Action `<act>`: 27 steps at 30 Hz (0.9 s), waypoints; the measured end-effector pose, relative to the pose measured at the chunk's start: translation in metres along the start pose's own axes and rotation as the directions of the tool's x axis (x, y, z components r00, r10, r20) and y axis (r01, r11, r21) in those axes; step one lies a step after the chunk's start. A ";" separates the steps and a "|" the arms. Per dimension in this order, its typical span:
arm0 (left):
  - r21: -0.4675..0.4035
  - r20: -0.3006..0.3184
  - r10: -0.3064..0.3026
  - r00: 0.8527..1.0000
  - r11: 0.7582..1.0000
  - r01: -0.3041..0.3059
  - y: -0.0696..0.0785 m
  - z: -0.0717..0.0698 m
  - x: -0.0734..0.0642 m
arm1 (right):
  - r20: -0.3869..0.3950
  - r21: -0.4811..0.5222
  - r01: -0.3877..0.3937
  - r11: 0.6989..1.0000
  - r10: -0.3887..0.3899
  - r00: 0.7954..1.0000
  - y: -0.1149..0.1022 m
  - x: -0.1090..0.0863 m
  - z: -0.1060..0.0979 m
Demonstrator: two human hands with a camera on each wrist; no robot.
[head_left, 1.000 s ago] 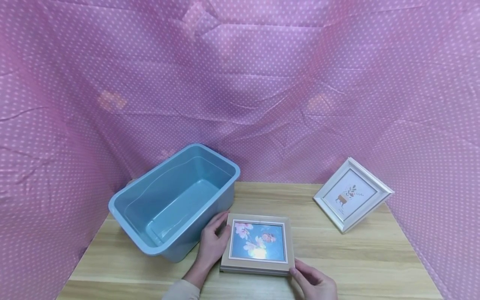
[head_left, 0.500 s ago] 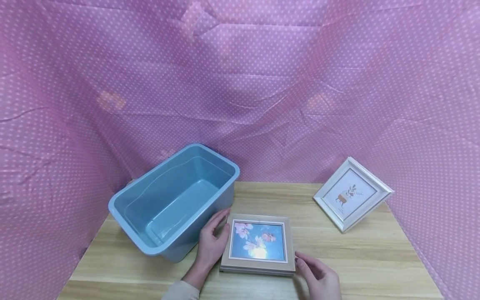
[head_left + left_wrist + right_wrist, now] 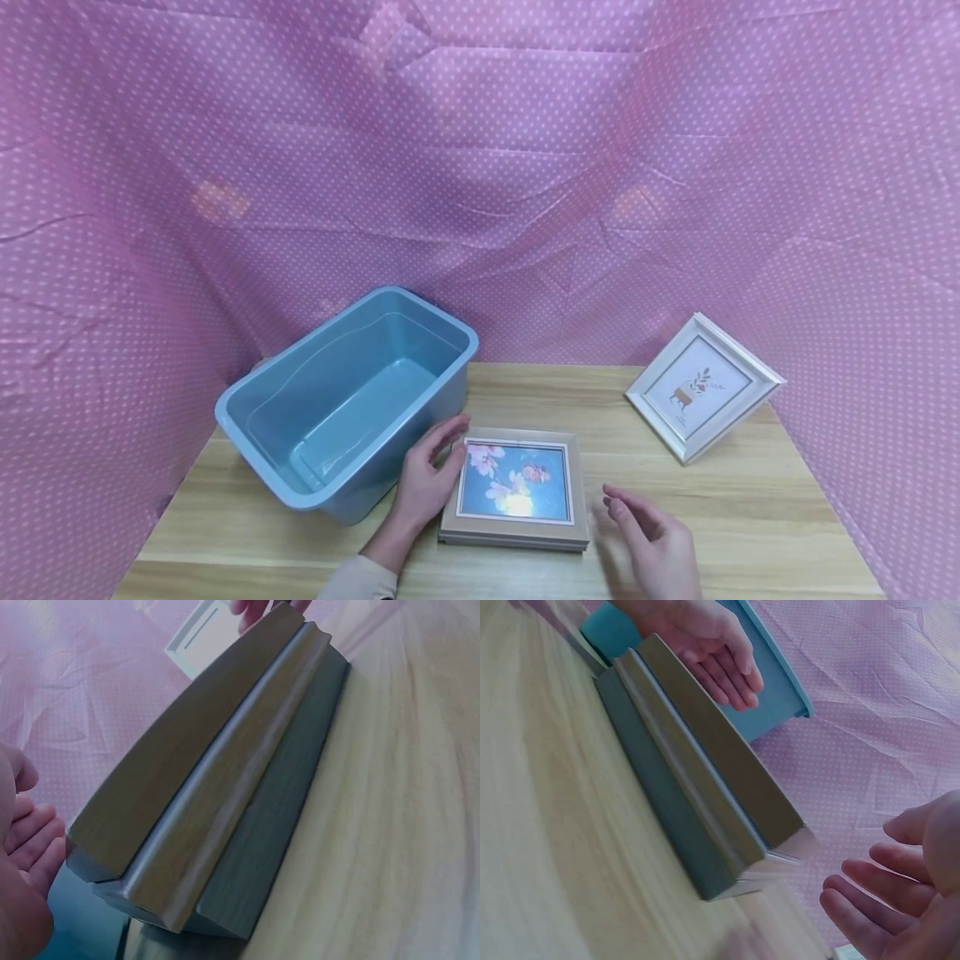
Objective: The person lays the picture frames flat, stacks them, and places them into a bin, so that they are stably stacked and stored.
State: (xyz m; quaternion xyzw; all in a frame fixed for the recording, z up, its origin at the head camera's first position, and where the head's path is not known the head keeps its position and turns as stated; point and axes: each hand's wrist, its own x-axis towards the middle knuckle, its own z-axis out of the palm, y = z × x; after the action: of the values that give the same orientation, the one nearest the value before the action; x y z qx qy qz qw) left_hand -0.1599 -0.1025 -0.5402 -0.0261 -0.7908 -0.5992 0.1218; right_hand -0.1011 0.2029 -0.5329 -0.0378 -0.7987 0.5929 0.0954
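A stack of three picture frames (image 3: 514, 530) lies on the table, edges seen close up in both wrist views. Its top frame (image 3: 727, 742) has a tan border round a blue picture with pink flowers. My left hand (image 3: 429, 477) is at the stack's left side, fingers extended and thumb near the top frame's edge; contact is hard to tell. Apart from the stack, to its right, my right hand (image 3: 654, 537) is held with loosely bent fingers and nothing in them. In the right wrist view both hands show, the right one (image 3: 907, 889) off the frames.
A deep blue plastic bin (image 3: 347, 490) stands at the left, close behind my left hand. Toward the back right, a white picture frame (image 3: 651, 417) with a plant picture leans tilted on the wooden table (image 3: 757, 517). Pink dotted cloth (image 3: 525, 183) hangs around the table.
My right hand has come off the stack's lower right corner and moved to the right. My left hand has shifted slightly toward the stack's far left corner. The frames stay in place.
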 end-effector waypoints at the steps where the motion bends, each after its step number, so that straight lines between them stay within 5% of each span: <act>1: -0.001 0.004 -0.002 1.000 1.000 0.002 0.001 0.000 0.000 | -0.004 -0.004 0.011 1.000 -0.011 1.000 0.000 0.001 -0.001; 18: -0.020 0.070 -0.005 0.998 1.000 0.007 0.014 0.006 0.004 | -0.039 -0.091 0.026 0.995 -0.029 0.999 -0.010 0.022 -0.026; 27: 0.003 0.104 0.002 0.995 1.000 -0.003 0.024 0.014 0.010 | -0.069 -0.016 0.079 0.997 -0.080 0.994 -0.015 0.031 -0.034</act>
State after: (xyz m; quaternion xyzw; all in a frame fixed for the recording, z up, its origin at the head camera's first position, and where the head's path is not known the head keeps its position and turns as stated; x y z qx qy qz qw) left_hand -0.1670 -0.0836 -0.5188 -0.0580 -0.7970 -0.5957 0.0812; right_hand -0.1238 0.2360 -0.5054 -0.0274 -0.7998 0.5815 0.1464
